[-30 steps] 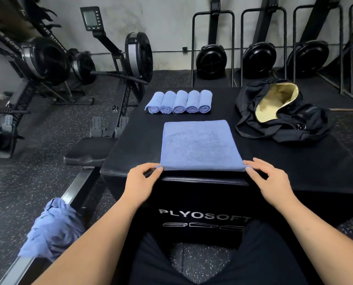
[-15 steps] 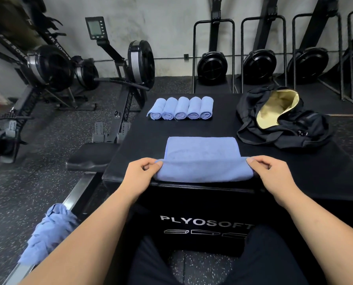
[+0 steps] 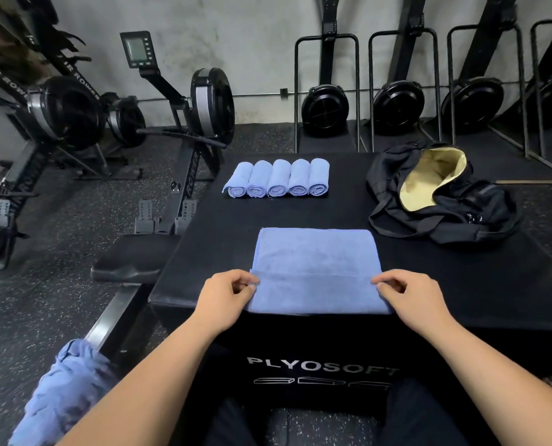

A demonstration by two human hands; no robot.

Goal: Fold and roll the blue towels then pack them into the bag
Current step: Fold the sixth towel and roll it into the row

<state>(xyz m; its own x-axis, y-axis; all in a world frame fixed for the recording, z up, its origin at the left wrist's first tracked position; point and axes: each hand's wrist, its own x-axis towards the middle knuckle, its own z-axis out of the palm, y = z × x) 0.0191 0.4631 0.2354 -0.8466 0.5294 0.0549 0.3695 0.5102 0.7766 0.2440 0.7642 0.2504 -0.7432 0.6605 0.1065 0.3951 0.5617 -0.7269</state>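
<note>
A blue towel lies flat on the black plyo box, its near edge turned over into a first fold. My left hand pinches the fold's left end and my right hand pinches its right end. Several rolled blue towels lie side by side at the far middle of the box. The black bag with a cream lining sits open at the far right of the box.
A heap of loose blue towels lies on a rower rail at my lower left. Rowing machines stand to the left and along the back wall. The floor is speckled black rubber.
Both hands lifted the towel's near edge and turned it over away from me, making a first fold. The camera moved slightly closer.
</note>
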